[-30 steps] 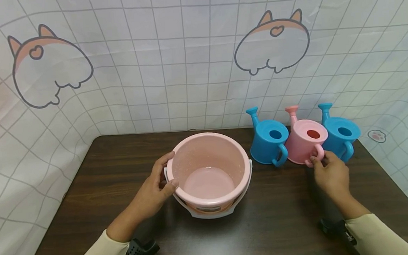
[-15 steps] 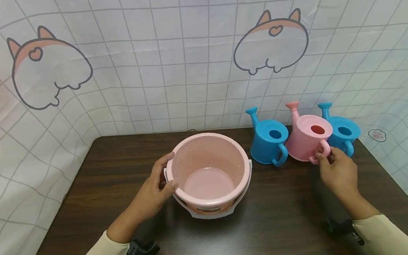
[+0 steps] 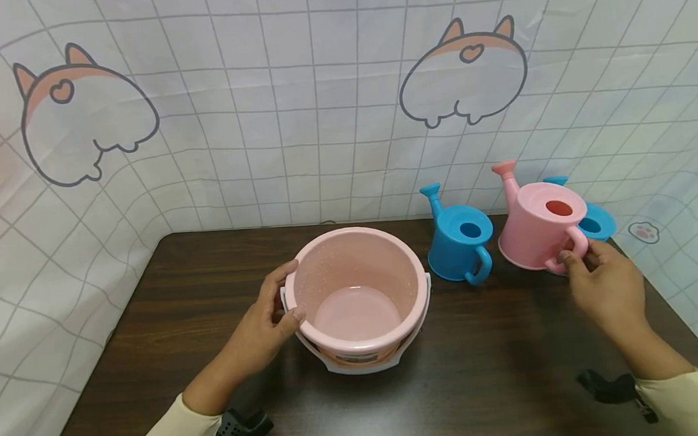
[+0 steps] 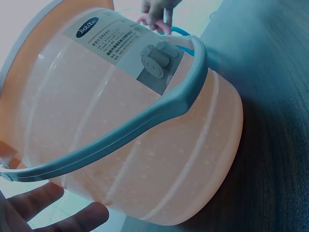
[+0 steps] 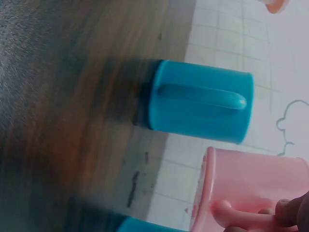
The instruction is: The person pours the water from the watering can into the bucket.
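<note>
A pink bucket (image 3: 358, 344) with a pale handle (image 3: 365, 367) stands upright mid-table. My left hand (image 3: 263, 330) holds its left rim, thumb and index finger over the edge; other fingers (image 4: 84, 218) lie along the outside in the left wrist view. My right hand (image 3: 609, 287) grips the handle of a pink watering can (image 3: 532, 232), raised off the table and slightly tilted. In the right wrist view the can (image 5: 256, 183) hangs higher than the blue watering can (image 5: 203, 101). Part of a second blue can (image 3: 598, 221) is hidden behind the pink one.
The other blue watering can (image 3: 454, 248) stands between the bucket and the pink can. Dark wooden tabletop (image 3: 469, 372) stretches in front of them. A white gridded cloth (image 3: 319, 146) with cartoon animals hangs behind and at both sides.
My right hand has lifted the pink watering can from between the blue ones and carried it up and rightward, so it now covers much of the right blue can. The left hand and bucket stay still.
</note>
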Demonstrator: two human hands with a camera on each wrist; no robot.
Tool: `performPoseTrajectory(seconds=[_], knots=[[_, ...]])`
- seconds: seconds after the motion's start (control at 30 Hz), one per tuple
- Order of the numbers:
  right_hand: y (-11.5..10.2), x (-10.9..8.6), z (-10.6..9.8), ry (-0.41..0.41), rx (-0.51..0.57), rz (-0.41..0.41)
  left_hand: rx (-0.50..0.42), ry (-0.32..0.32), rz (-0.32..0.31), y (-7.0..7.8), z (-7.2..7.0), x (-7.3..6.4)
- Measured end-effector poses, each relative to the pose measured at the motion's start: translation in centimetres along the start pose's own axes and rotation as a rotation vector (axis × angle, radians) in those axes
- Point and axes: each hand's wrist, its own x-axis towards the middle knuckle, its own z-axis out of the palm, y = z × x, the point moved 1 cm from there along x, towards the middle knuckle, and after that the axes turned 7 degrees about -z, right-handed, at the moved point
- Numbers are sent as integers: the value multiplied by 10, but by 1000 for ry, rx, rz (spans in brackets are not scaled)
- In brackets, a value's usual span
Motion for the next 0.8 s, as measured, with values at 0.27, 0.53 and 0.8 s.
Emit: performPoseTrajectory(seconds=[0.27, 0.53, 0.8], knots=[[-9, 3, -23, -43, 2, -31, -1, 3, 0, -1, 0, 0], [-19, 3, -35, -60, 16, -51, 3, 6, 0, -2, 0, 0], [-31, 2, -40, -53, 25, -66, -4, 2, 13, -2, 0, 0]])
